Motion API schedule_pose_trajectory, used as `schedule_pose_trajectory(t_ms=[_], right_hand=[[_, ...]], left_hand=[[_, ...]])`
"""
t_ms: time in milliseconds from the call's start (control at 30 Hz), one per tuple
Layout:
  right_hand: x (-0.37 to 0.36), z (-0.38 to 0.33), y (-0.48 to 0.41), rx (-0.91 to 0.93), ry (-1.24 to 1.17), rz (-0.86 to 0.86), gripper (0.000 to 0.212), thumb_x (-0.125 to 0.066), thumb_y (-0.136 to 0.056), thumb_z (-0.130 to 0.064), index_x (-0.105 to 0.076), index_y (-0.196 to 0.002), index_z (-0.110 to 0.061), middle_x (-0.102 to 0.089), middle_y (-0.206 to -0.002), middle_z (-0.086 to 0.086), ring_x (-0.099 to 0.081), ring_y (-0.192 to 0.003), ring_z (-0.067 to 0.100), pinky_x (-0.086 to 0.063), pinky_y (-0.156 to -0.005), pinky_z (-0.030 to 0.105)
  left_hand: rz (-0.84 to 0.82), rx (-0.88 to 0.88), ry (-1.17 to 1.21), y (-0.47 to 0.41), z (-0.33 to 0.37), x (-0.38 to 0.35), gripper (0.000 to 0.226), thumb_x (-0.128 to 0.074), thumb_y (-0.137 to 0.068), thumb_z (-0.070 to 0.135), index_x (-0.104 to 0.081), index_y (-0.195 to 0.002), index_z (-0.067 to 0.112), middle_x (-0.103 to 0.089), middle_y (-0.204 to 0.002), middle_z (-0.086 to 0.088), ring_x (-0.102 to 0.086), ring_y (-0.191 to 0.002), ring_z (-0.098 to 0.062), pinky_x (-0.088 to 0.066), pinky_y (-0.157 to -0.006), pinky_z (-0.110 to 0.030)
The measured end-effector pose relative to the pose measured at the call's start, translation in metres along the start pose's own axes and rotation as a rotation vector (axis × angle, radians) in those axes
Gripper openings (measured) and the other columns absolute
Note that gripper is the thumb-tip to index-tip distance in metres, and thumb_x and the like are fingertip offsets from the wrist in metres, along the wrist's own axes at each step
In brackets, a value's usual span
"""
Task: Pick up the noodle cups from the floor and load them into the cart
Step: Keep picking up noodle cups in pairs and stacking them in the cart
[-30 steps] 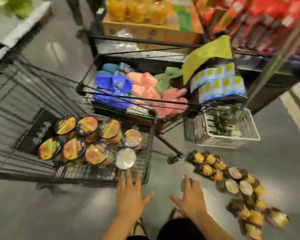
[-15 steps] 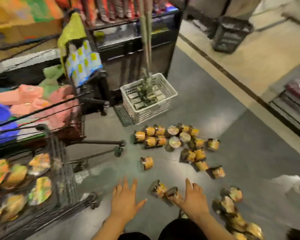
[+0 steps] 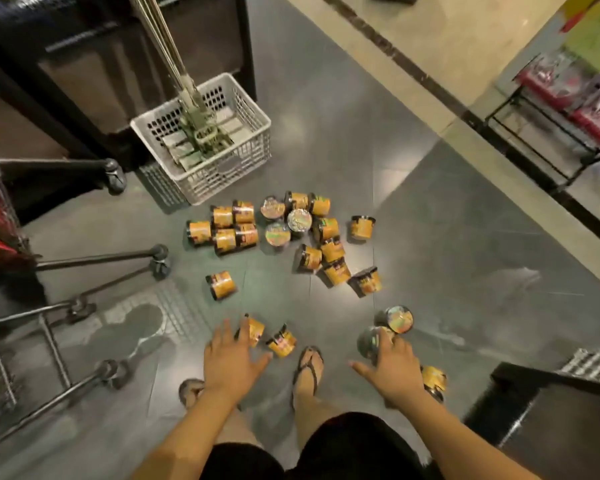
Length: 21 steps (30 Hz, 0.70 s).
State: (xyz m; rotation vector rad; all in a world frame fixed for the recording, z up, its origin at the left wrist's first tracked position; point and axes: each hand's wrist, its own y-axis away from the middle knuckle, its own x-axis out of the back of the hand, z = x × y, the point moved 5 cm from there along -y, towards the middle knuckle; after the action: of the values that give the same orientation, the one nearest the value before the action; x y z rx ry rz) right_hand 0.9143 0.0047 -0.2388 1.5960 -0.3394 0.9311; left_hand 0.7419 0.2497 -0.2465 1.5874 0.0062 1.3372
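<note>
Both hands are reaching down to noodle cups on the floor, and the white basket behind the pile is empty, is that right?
Not quite: the white basket is not empty. The head view shows long-handled items standing in it. The rest holds: the left hand and right hand reach down to noodle cups on the floor.

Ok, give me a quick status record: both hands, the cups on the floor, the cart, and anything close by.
left hand: fingers spread, touching a tipped yellow-and-black noodle cup near the feet
right hand: laid over a foil-lidded noodle cup; grip unclear
floor cups: main pile ahead, one lone cup to its left, a few by the hands
nearby: white plastic basket just beyond the pile
black wire cart: left edge, partly in view
cups lifted: none yet
</note>
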Motion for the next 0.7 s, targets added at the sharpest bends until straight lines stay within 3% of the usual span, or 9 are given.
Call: schedule_pose_trajectory(t_ms=[133, 200, 333, 467, 700], right_hand=[[-0.019, 0.015, -0.015, -0.018, -0.009, -0.063, 0.106, -0.042, -0.076, -0.082, -0.007, -0.153, -0.018, -0.037, -0.143, 0.017, -0.036, -0.131, 0.036, -0.036, -0.105, 0.041], [-0.034, 0.013, -0.026, -0.024, -0.021, -0.089, 0.107, -0.042, -0.077, -0.082, -0.005, -0.154, -0.017, -0.035, -0.144, 0.018, -0.037, -0.129, 0.036, -0.036, -0.104, 0.041], [-0.077, -0.001, -0.060, -0.014, -0.067, -0.156, 0.105, -0.045, -0.078, -0.080, -0.007, -0.154, -0.017, -0.028, -0.150, 0.018, -0.031, -0.135, 0.037, -0.032, -0.107, 0.043], [-0.136, -0.023, -0.111, 0.025, -0.077, -0.194, 0.107, -0.050, -0.077, -0.078, -0.008, -0.153, -0.016, -0.032, -0.147, 0.019, -0.031, -0.135, 0.035, -0.030, -0.107, 0.042], [-0.251, -0.065, -0.213, 0.042, -0.142, -0.177, 0.112, -0.059, -0.070, -0.078, -0.014, -0.151, -0.015, -0.038, -0.143, 0.018, -0.035, -0.132, 0.036, -0.033, -0.106, 0.043]], left_hand=[[-0.003, 0.044, -0.002, 0.002, 0.005, -0.019, 0.090, -0.039, -0.086, 0.072, -0.009, -0.155, 0.023, -0.009, -0.160, -0.017, -0.013, -0.146, -0.035, -0.019, -0.116, -0.042], [-0.016, 0.088, -0.009, -0.003, -0.001, -0.032, 0.097, -0.029, -0.077, 0.080, -0.015, -0.154, 0.022, -0.014, -0.159, -0.018, -0.019, -0.144, -0.036, -0.022, -0.114, -0.044], [-0.191, 0.182, -0.069, -0.033, -0.026, -0.079, 0.092, -0.039, -0.086, 0.073, -0.003, -0.155, 0.022, -0.002, -0.161, -0.013, -0.008, -0.147, -0.032, -0.015, -0.117, -0.041], [-0.241, 0.219, -0.132, -0.084, -0.055, -0.130, 0.093, -0.039, -0.088, 0.071, 0.000, -0.155, 0.020, -0.001, -0.161, -0.013, -0.007, -0.147, -0.033, -0.015, -0.117, -0.043], [-0.134, 0.193, -0.051, -0.203, -0.104, -0.237, 0.099, -0.048, -0.082, 0.074, -0.010, -0.154, 0.018, -0.010, -0.160, -0.013, -0.012, -0.146, -0.032, -0.019, -0.116, -0.044]])
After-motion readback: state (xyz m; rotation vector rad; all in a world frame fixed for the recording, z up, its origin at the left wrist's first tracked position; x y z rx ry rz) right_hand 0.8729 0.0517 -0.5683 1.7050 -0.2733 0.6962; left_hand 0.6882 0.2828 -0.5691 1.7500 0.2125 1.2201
